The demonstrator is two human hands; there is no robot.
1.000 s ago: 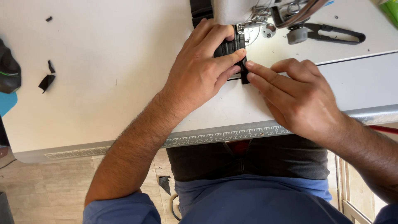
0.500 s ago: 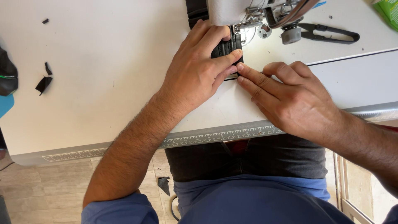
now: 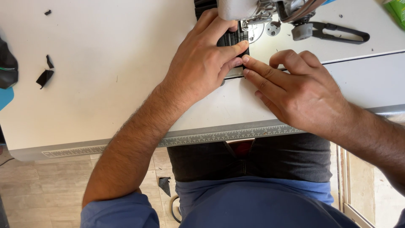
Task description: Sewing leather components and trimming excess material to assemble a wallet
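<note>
A narrow black ribbed strip (image 3: 231, 40) lies flat on the white table, running from the far edge toward the near side, just under the sewing machine's head. Most of it is covered; only short ridged sections show, far of centre.

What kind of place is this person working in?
Probably a sewing workshop: a sewing machine over a white table with a ruler strip along its edge, black thread snips, and fabric scraps.
</note>
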